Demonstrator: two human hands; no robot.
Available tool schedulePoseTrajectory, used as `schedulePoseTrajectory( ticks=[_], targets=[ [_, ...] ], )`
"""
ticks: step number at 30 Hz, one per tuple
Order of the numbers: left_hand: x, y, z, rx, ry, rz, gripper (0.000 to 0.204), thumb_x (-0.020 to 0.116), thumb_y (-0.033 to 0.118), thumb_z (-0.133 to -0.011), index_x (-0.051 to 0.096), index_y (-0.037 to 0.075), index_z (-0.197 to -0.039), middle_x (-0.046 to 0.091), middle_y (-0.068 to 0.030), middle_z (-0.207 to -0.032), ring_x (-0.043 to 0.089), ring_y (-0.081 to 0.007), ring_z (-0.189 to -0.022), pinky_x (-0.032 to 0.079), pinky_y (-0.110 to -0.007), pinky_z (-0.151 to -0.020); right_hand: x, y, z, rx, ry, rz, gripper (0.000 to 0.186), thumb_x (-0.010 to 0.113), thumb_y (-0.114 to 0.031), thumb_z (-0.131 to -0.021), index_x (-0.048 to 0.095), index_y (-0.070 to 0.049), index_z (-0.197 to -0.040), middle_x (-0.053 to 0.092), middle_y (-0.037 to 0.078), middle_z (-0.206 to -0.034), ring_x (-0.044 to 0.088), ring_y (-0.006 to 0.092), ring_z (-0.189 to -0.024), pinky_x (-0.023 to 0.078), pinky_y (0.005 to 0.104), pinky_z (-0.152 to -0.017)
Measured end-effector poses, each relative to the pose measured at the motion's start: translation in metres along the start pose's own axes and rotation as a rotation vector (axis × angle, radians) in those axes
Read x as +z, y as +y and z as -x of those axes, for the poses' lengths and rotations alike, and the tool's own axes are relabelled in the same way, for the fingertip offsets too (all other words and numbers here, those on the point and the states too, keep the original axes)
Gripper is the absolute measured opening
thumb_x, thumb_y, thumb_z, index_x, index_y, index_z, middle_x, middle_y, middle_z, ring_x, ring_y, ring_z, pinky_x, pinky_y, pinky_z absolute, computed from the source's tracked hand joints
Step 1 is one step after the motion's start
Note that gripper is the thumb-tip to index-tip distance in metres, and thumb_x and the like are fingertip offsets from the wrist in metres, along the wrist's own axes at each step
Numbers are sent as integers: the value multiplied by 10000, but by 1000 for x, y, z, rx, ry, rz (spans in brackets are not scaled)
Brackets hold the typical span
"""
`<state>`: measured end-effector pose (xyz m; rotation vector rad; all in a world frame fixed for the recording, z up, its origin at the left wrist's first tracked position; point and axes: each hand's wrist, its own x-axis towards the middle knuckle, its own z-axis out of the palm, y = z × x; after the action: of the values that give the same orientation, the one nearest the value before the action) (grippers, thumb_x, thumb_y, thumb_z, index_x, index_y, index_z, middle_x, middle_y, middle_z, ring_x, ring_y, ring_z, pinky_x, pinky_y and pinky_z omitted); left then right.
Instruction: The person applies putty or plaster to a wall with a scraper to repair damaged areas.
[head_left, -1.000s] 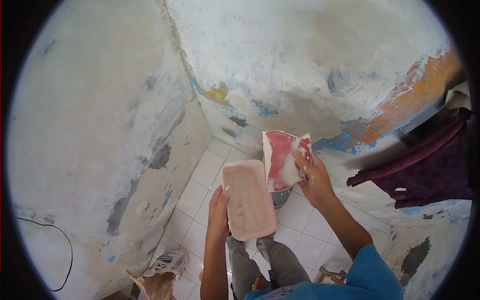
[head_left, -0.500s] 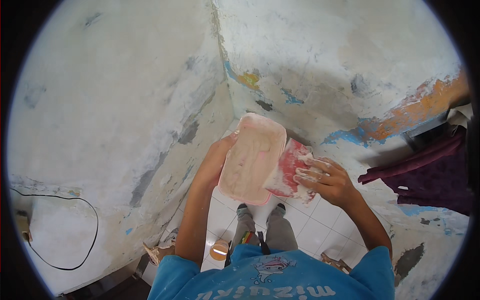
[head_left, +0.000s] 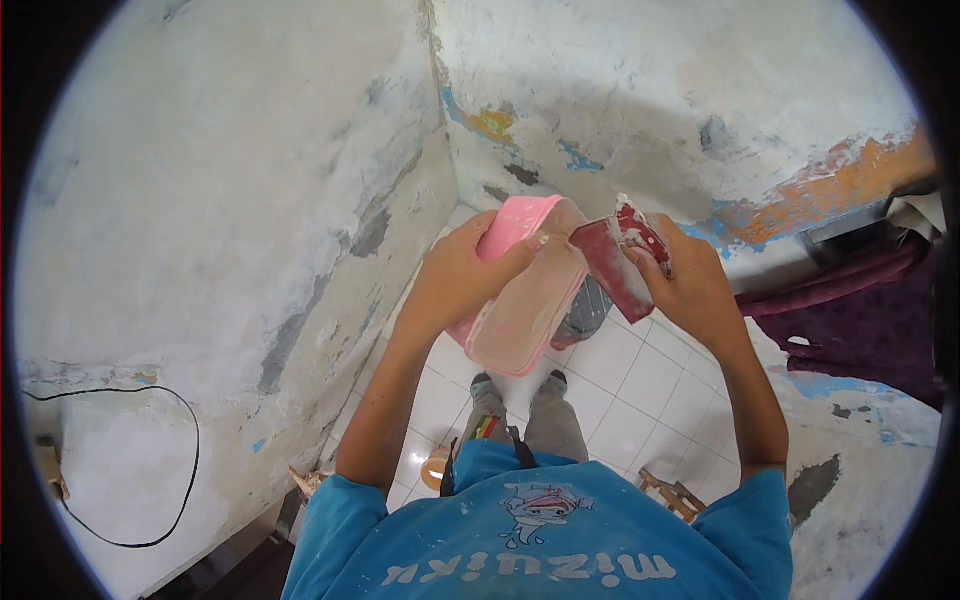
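A pink plastic tub [head_left: 522,212] is held in front of me by my left hand [head_left: 462,270]; its fingers wrap round the left side, with the thumb over the rim. Smooth, pale putty [head_left: 528,312] coats the inside of the tub, which tilts to the right. My right hand [head_left: 692,285] is closed on a red putty scraper [head_left: 615,268], gripping its putty-smeared handle. The scraper's flat blade points left, its corner close to the tub's far right rim; I cannot tell whether they touch.
Patchy, scraped walls [head_left: 250,200] meet in a corner ahead. A dark grey bucket [head_left: 588,312] stands on the white tiled floor [head_left: 640,420] beyond the tub. Purple cloth [head_left: 860,315] hangs at right; a black cable [head_left: 195,430] loops at left. Something wooden [head_left: 672,494] lies near my right side.
The tub has tipped over toward the right, showing its pink outer wall. My right hand has lifted the scraper away and turned it; its blade now looks cleaner. The grey bucket has come into view.
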<state>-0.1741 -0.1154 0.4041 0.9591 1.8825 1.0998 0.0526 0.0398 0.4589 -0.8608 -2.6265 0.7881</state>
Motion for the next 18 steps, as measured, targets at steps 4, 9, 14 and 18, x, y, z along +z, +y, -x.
schedulePoseTrajectory(
  ticks=[4,9,14,18],
  targets=[
    [3,11,5,17,13,-199,733,687,539,-830,625,8,-1332,708,-202,-1179,699,-288,-1050,528,-375,-926,17,6,-10,-14,-124,75,235,628,-203,-945,557,1,-1038,643,247,-760,631,458,-748,462,513,-654],
    [4,-10,-3,-25,6,-176,755,681,578,-815,637,21,-1323,716,-200,-1160,709,-298,-1024,531,-380,-919,37,1,-6,61,-196,38,280,637,-253,-934,569,0,-1033,658,248,-790,633,468,-776,465,527,-674],
    [7,-4,4,-56,-70,-151,767,681,598,-815,641,25,-1323,714,-198,-1174,707,-307,-1032,529,-383,-923,59,6,8,52,-281,-12,286,645,-262,-918,601,-18,-1060,675,240,-822,645,466,-808,492,527,-719],
    [13,-11,3,-32,-112,-201,776,633,692,-783,676,96,-1278,724,-196,-1113,702,-360,-1010,537,-419,-887,76,0,12,81,-419,-52,356,656,-248,-907,609,-33,-1187,693,246,-882,659,460,-847,508,524,-759]
  ],
)
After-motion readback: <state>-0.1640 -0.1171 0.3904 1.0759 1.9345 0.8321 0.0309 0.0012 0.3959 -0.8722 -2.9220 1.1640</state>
